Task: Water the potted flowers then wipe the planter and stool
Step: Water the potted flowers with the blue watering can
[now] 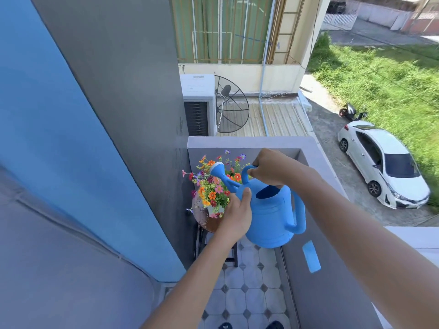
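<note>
Both hands hold the watering can (pixel 270 217), so watering is the step in hand (no water visible yet). The right hand (pixel 268 167) curls its fingers round the top handle; the left hand (pixel 234 216) cups the side, thumb flat. The flowers (pixel 211 188) sit on the stool (pixel 202 218) just beyond the left fingers, so next the can needs tipping.

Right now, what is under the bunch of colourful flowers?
A small white planter sits on a round brown stool top. The left hand and blue plastic watering can cover the planter's right side and much of the stool.
</note>
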The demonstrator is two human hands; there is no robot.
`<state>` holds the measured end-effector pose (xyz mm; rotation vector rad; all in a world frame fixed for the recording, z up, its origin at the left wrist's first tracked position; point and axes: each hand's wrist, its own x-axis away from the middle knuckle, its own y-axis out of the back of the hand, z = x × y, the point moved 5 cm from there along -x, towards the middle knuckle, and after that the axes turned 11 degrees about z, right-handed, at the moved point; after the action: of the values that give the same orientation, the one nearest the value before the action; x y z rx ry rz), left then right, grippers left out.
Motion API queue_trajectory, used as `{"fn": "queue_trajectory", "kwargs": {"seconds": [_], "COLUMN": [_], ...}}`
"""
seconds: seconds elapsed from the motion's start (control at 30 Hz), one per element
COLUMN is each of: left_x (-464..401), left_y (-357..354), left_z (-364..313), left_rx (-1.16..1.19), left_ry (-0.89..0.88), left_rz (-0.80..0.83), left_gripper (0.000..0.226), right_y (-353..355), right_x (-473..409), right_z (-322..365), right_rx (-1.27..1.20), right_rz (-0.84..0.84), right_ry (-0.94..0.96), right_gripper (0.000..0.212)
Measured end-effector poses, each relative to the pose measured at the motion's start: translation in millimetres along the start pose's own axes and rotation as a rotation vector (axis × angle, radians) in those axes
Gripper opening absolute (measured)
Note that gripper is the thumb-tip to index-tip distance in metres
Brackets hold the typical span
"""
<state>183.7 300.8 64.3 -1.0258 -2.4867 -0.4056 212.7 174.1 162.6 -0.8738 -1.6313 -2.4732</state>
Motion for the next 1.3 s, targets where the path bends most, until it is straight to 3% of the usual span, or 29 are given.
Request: {"fn": "queue_trajectory", "kwargs": {"seconds": [0.47, 0.63, 0.8, 1.07, 1.17, 1.3], "left_x": [0, -9, -24, -57, -72, -91], "left_y": [6, -1, -3, -30, -49, -77], "left_z": [16, 20, 18, 6, 3, -4], "left_rx": [-0.007, -0.013, -0.073, -0.115, -0.165, -0.189], "left_ry": [0.017, 0.009, -0.046, -0.129, -0.14, -0.175], "left_rz": [0.008, 0.021, -0.041, 0.022, 0.056, 0.076], "left_gripper": [0.063, 0.047, 0.046, 0.027, 0.041, 0.039], "right_y": [-16, -21, -28, -50, -59, -68], "right_x": [0, 1, 5, 13, 18, 34], "right_z": [2, -11, -31, -90, -116, -150], "right_rx": [-0.015, -0.08, -0.153, -0.63, -0.849, -1.313], "right_rz": [-0.016, -0.029, -0.066, -0.239, -0.297, -0.415], "right_ry": [-0.023, -0.02, -0.031, -0.05, -0.079, -0.047], "right_gripper": [0.036, 0.036, 0.04, 0.031, 0.027, 0.021]}}
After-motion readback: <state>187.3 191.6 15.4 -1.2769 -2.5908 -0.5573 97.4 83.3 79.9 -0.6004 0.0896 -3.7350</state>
